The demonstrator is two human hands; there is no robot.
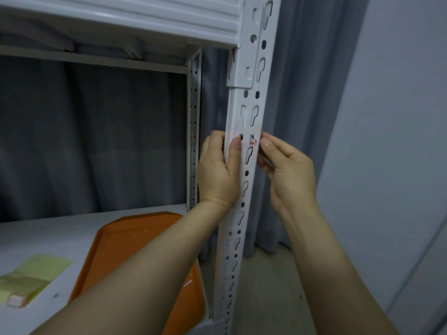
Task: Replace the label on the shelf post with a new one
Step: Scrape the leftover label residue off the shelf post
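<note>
Head view: we're mid-removal, left hand (219, 170) gripping the shelf post (252, 172), right hand (287, 170) pinching the right edge of the torn label (250, 139) at mid-post; next probably needs a slow peel, then a fresh one.

Torn red-and-white label remnant (252, 140) sticks midway up white slotted post (254, 170)

Two hands, left hand (217, 170) and right hand (290, 170), at one front post (235, 110) bearing one torn label (251, 141). Left of that post: one rear post (193, 117), one orange tray (135, 245), one yellow sheet (36, 269), one small pale item (15, 299). Two shelves join it: top shelf (121, 15), bottom shelf (48, 234).
</note>
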